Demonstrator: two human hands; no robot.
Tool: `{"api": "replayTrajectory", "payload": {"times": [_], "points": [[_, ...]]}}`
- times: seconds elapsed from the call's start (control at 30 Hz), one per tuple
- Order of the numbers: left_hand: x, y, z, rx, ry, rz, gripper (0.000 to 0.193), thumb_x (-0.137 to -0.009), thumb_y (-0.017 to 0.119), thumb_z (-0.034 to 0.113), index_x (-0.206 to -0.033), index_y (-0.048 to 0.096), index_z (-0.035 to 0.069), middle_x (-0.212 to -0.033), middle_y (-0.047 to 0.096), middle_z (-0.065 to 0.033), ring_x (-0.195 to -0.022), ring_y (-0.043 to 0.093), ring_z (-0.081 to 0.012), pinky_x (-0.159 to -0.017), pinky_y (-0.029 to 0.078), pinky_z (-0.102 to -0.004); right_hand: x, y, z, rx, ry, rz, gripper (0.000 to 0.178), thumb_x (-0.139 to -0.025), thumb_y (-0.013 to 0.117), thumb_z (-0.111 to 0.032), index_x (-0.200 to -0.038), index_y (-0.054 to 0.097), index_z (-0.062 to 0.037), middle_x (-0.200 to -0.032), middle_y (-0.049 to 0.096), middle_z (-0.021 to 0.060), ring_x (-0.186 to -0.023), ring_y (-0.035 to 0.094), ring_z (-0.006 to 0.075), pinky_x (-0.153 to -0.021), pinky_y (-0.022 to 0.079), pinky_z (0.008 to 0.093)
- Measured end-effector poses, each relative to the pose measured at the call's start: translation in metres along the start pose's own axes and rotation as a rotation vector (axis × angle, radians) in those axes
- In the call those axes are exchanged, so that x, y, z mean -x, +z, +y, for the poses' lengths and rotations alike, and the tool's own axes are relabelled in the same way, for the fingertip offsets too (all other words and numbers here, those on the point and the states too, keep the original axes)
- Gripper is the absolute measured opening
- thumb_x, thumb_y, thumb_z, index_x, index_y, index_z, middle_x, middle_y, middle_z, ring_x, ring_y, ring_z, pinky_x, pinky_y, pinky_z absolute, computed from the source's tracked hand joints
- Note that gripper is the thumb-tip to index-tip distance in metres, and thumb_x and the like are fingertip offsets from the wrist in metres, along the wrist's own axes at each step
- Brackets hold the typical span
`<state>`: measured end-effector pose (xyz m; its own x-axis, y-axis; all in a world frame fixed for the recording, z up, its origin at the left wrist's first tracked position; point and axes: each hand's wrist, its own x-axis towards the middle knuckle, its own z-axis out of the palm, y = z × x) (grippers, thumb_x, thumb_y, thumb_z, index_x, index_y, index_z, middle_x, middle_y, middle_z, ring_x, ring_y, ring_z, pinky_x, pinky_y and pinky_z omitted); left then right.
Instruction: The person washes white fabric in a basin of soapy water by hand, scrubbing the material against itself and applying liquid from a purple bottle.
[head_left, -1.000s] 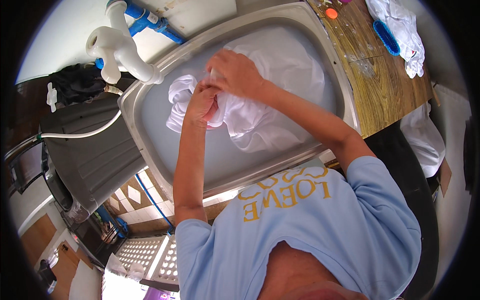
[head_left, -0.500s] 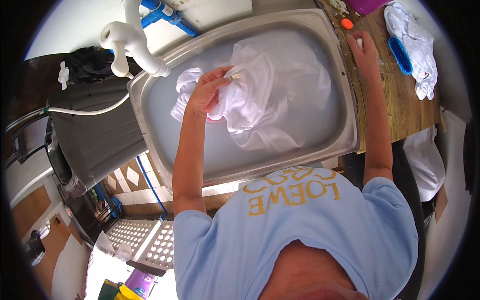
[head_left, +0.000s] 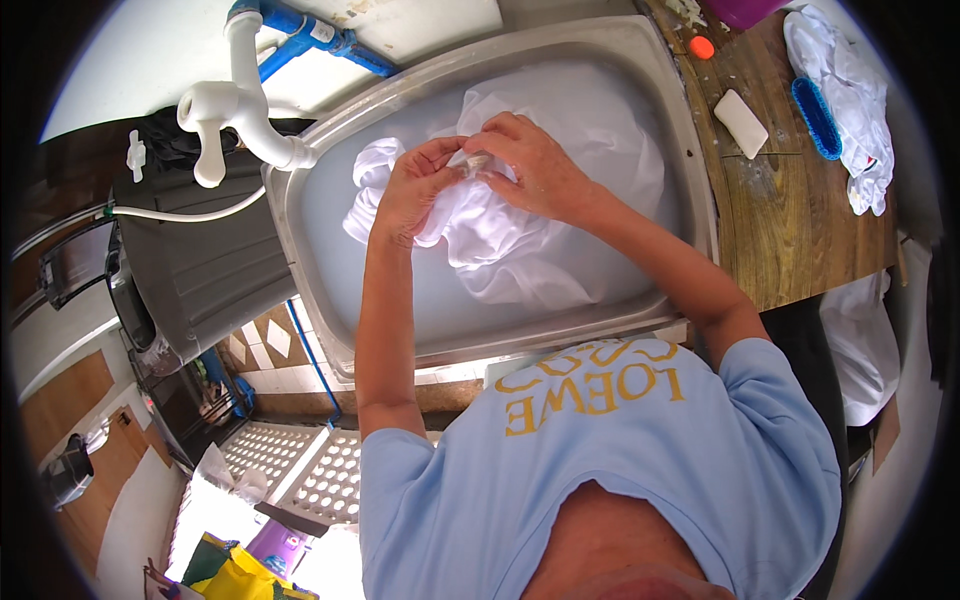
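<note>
A white cloth [head_left: 492, 228] is spread left-to-right along the basin [head_left: 672, 100], beneath the left hand [head_left: 412, 192] and right hand [head_left: 537, 168], pinched by both.

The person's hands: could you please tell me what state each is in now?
Left hand: closed, pinching the white cloth.
Right hand: curled at the cloth; grip cannot be told.

Yellow capital lettering [head_left: 592, 402] — on a light-blue shirt [head_left: 610, 450], small white label [head_left: 321, 32] — unreadable, on a blue pipe [head_left: 360, 56]
</note>
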<state>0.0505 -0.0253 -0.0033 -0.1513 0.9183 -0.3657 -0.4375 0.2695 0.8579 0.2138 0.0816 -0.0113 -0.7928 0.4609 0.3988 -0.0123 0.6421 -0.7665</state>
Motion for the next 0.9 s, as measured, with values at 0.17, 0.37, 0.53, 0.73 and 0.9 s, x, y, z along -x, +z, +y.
{"api": "replayTrajectory", "payload": {"times": [0.17, 0.37, 0.53, 0.73, 0.9], "points": [[0.005, -0.007, 0.001, 0.104, -0.063, -0.025, 0.042, -0.074, 0.052, -0.011, -0.116, 0.053, -0.006, -0.112, 0.060, -0.0121, -0.099, 0.059, -0.0147, -0.088, 0.047, -0.0251, 0.004, 0.010, 0.008, -0.185, 0.103, 0.004, 0.020, -0.074, 0.062, 0.004, -0.092, 0.059, -0.0044, -0.087, 0.056, 0.0065, -0.079, 0.057, 0.0173, -0.070, 0.046, 0.0274], [0.005, -0.014, -0.003, 0.075, 0.022, -0.103, 0.049, -0.074, 0.052, -0.010, -0.122, 0.049, -0.005, -0.115, 0.058, -0.0121, -0.100, 0.058, -0.0160, -0.088, 0.047, -0.0268, 0.008, -0.004, 0.013, -0.650, 0.479, 0.044, 0.009, -0.083, 0.061, -0.003, -0.092, 0.060, -0.0016, -0.085, 0.060, -0.0003, -0.076, 0.053, 0.0066, -0.068, 0.044, 0.0233], [0.004, -0.018, 0.000, 0.058, 0.020, -0.165, 0.051, -0.073, 0.051, -0.010, -0.123, 0.047, -0.004, -0.116, 0.057, -0.0123, -0.102, 0.057, -0.0163, -0.089, 0.047, -0.0269, 0.007, -0.009, 0.007, -0.718, 0.551, 0.079, 0.008, -0.085, 0.060, -0.005, -0.093, 0.060, -0.0011, -0.085, 0.058, -0.0004, -0.077, 0.051, 0.0062, -0.071, 0.042, 0.0218], [0.005, -0.017, -0.004, 0.006, -0.043, -0.051, 0.035, -0.080, 0.054, -0.004, -0.115, 0.054, -0.005, -0.104, 0.062, -0.0093, -0.092, 0.059, -0.0132, -0.084, 0.047, -0.0256, 0.013, -0.012, 0.013, -0.837, 0.625, 0.216, 0.010, -0.085, 0.061, -0.007, -0.094, 0.060, -0.0026, -0.083, 0.058, 0.0002, -0.075, 0.050, 0.0070, -0.069, 0.041, 0.0222], [0.009, -0.016, -0.008, -0.202, 0.020, 0.048, 0.021, -0.084, 0.058, 0.004, -0.103, 0.059, -0.004, -0.091, 0.062, -0.0035, -0.080, 0.055, -0.0078, -0.074, 0.044, -0.0219, 0.015, -0.035, 0.011, -0.778, 0.568, 0.288, 0.008, -0.084, 0.062, -0.007, -0.091, 0.062, -0.0028, -0.083, 0.059, -0.0015, -0.076, 0.051, 0.0067, -0.070, 0.041, 0.0217]]}}
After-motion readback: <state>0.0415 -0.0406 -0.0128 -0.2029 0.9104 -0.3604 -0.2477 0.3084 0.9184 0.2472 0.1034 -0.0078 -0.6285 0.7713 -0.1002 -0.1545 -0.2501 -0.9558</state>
